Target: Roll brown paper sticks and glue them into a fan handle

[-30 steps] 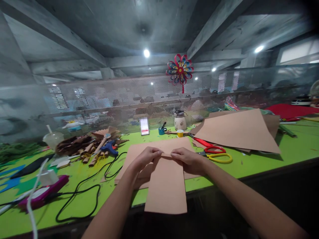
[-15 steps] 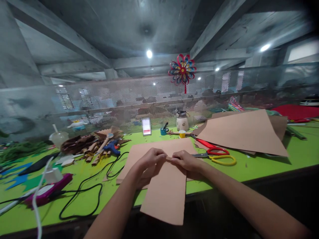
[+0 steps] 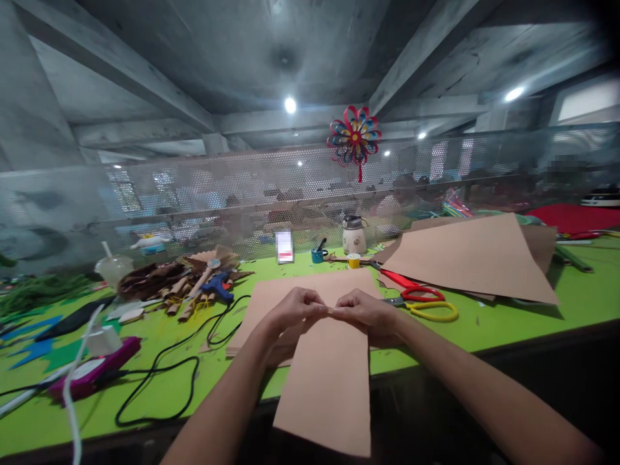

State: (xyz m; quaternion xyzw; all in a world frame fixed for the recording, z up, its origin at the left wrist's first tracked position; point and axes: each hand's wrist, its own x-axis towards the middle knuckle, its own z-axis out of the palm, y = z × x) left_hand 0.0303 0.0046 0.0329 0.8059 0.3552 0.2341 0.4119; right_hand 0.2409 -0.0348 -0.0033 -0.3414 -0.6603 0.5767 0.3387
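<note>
from the head camera, the only view on my feed, i take the paper stack (image 3: 314,279) on the green desk (image 3: 387,365) as my landmark. the paper strip (image 3: 329,381) has its far end over the near part of the stack, and the rest slopes down toward me, past the desk's near edge. my left hand (image 3: 303,310) grasps that far end in a pinch of thumb and curled fingers, and my right hand (image 3: 363,310) pinches it just beside, their fingertips nearly meeting; the exact contact is too small for me to make out. right of the stack i see scissors handles (image 3: 438,313), one red and one yellow, and beyond them a large brown sheet (image 3: 475,258) lying bent over other paper. past the far edge of the stack stand a phone (image 3: 284,247) with a blurred screen, a teal cup (image 3: 318,256), a yellow spool (image 3: 354,261) and a pale bottle (image 3: 354,239). left of the stack, a blue glue gun (image 3: 219,287) lies against paper rolls (image 3: 177,303), and farther left and nearer me is a purple power strip (image 3: 113,365). high beyond the stack, a petalled ornament (image 3: 355,137) hangs by the perforated screen (image 3: 271,174).
</note>
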